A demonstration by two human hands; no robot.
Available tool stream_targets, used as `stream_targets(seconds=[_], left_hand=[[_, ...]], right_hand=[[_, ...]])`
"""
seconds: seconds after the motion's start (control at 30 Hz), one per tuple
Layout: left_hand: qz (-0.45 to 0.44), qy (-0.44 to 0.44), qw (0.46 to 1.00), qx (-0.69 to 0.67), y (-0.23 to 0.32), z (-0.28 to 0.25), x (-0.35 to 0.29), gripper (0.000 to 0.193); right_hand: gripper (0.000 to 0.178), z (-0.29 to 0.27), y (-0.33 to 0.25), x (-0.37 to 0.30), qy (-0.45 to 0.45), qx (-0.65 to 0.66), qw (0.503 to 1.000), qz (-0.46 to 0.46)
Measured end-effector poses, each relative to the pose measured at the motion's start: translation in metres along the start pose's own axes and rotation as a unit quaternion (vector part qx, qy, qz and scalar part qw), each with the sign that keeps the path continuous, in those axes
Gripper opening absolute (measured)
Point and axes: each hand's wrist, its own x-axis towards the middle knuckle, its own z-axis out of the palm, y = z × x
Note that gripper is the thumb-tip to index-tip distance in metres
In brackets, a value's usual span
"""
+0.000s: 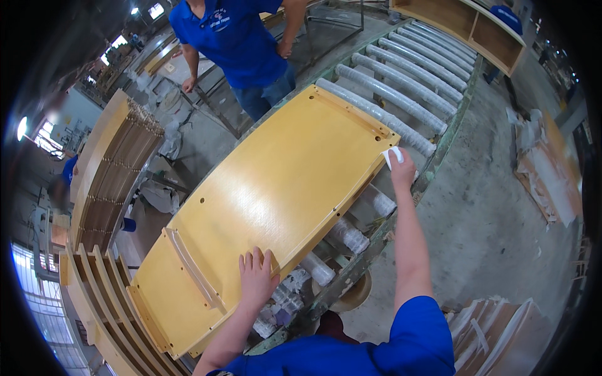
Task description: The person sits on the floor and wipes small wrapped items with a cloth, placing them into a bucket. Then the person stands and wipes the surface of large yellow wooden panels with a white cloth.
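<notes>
A long yellow-varnished wooden panel (263, 169) lies across the rollers in front of me, with wooden strips fixed near both ends and several dark holes in its face. My left hand (257, 279) rests flat on the panel's near edge, fingers spread. At the panel's far right corner, my right hand (403, 169) grips a white cloth (394, 156) and holds it against the edge. A thin pale line runs along the near edge between my two hands.
Plastic-wrapped rollers (401, 94) continue beyond the panel toward a wooden cabinet (470, 28). Across the conveyor stands a person in a blue shirt (235, 44). Stacked wooden boards (110, 182) and slatted wooden parts (106, 294) stand at left. Wrapped panels (501, 332) lie at lower right.
</notes>
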Motion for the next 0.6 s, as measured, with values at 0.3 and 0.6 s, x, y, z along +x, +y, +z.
stream_targets(seconds=[0.3, 0.6], left_hand=[[-0.010, -0.019, 1.000, -0.011, 0.000, 0.001, 0.001, 0.074], [-0.005, -0.029, 1.000, -0.003, 0.000, -0.002, 0.001, 0.072]], right_hand=[[0.034, -0.004, 0.013, 0.031, 0.020, -0.062, 0.998, 0.022], [0.039, -0.001, 0.019, 0.042, 0.010, -0.048, 0.998, 0.040]])
